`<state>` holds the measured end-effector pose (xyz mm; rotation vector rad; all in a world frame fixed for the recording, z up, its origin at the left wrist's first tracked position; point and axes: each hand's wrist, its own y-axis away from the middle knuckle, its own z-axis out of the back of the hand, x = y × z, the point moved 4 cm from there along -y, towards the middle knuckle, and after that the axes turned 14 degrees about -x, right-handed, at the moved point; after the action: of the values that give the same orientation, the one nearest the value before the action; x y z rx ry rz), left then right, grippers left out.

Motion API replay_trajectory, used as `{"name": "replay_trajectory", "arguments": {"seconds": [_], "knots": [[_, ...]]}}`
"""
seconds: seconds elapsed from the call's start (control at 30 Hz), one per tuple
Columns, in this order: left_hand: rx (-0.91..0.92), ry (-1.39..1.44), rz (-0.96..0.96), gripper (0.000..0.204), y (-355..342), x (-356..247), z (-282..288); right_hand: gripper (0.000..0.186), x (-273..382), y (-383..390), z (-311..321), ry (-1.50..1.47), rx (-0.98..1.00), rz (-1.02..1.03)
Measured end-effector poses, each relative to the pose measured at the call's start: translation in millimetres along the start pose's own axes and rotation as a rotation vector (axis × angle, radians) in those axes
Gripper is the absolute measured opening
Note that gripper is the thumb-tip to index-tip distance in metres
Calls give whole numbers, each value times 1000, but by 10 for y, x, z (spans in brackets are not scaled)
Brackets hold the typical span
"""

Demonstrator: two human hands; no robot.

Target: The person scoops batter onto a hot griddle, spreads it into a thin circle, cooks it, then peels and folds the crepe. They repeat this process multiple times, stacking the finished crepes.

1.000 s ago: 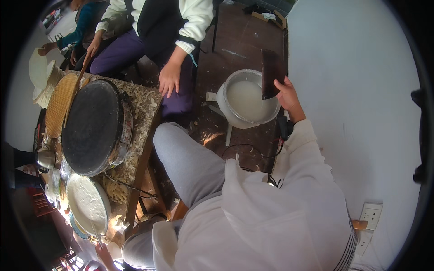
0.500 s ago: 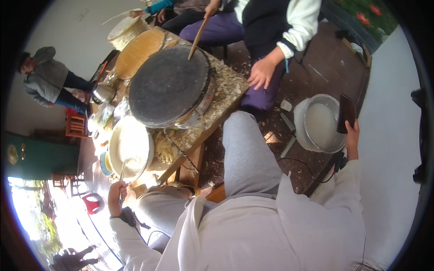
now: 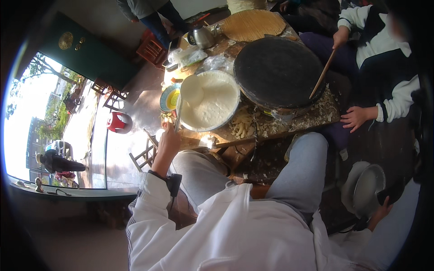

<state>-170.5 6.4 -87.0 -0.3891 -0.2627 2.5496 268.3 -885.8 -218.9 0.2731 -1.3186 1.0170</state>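
My left hand (image 3: 168, 137) grips the handle of a ladle (image 3: 191, 89), its cup at the upper left of a white bowl of pale batter (image 3: 210, 108). My right hand (image 3: 382, 210), at the lower right, holds a dark flat board (image 3: 391, 191) at the rim of a white bucket (image 3: 369, 184). Right of the bowl sits a large black round griddle (image 3: 276, 70). A small blue bowl with yellow contents (image 3: 171, 98) stands left of the batter.
Beyond the griddle are a woven round mat (image 3: 247, 25) and steel kettle (image 3: 203, 37) on the scrap-strewn table (image 3: 333, 108). A co-worker (image 3: 375, 45) on the right holds a stick (image 3: 322, 77) over the griddle. Another person (image 3: 158, 18) stands behind. Chairs (image 3: 151, 48) and a doorway lie left.
My view has swung left toward the batter bowl and doorway. My left hand has come fully into view, moving the ladle's cup up at the bowl. My right hand still holds the board by the bucket.
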Motion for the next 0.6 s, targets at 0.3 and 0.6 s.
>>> {"name": "replay_trajectory", "arguments": {"seconds": [0.3,0.6], "knots": [[-89,-364,-288,43,-90,-172,-208,43,-39,-28,305,423,-40,206],[161,111,-85,17,-530,-322,-619,47,-217,215,387,157,4,-187]]}}
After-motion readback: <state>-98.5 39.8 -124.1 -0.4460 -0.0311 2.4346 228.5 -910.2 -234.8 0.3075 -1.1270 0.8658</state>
